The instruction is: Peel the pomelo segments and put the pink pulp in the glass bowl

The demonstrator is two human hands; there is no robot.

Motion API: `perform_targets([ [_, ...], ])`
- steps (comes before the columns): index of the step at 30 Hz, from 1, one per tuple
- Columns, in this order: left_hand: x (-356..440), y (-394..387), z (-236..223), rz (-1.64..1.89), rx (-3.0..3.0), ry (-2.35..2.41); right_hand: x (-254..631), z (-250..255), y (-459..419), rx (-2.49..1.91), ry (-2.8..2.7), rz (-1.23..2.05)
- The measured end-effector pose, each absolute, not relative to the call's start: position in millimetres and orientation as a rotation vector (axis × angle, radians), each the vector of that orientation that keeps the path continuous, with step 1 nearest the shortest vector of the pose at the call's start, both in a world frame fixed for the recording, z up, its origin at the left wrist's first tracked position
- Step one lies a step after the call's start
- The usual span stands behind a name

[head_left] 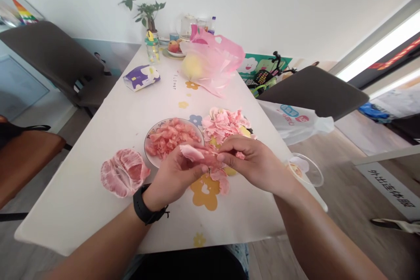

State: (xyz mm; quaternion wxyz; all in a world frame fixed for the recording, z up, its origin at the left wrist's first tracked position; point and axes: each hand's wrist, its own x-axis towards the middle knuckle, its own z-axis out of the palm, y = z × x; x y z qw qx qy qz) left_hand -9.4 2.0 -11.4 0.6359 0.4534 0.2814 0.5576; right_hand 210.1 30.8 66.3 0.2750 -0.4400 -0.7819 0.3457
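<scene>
Both my hands meet over the table's near middle, pinching one pink pomelo segment (197,154) between them. My left hand (172,177), with a black watch on its wrist, grips the segment from below. My right hand (254,162) holds its other end with closed fingers, and a strip of pink membrane (220,178) hangs beneath. Just behind the hands stands a bowl (151,133) of peeled pink flesh. A heap of pink peel and membrane scraps (225,123) lies to its right. A partly peeled pomelo chunk (123,173) rests on the table to the left.
The white table (98,148) has flower prints. Farther back lie a pink plastic bag with a yellow fruit (210,61), a purple tissue pack (141,77), a plant in a bottle (151,37) and a fruit plate (173,48). Dark chairs stand either side; a clear lid (306,168) sits at the right edge.
</scene>
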Motion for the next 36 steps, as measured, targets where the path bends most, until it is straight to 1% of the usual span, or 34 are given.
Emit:
perform_targets([
  [3,-8,2,-13,1.327,1.137,0.745,208,71,29,-1.189,-2.109,1.010],
  [8,-10,1,-11,1.276,1.167,0.768,199,77,25,-1.165,-2.194,0.888],
  [10,-11,1,-11,1.248,1.139,0.768,196,80,26,-1.152,-2.256,0.889],
  [18,-13,3,-8,1.201,1.093,0.653,201,85,38,-1.150,-2.181,1.279],
  [21,-13,3,-6,1.194,1.117,0.674,202,82,37,-1.230,-2.129,1.337],
  [28,-12,3,-4,1.195,1.111,0.712,198,72,31,-1.287,-2.018,1.319],
  [36,-15,-1,-7,1.202,1.146,0.741,207,66,39,-1.183,-1.766,1.666],
])
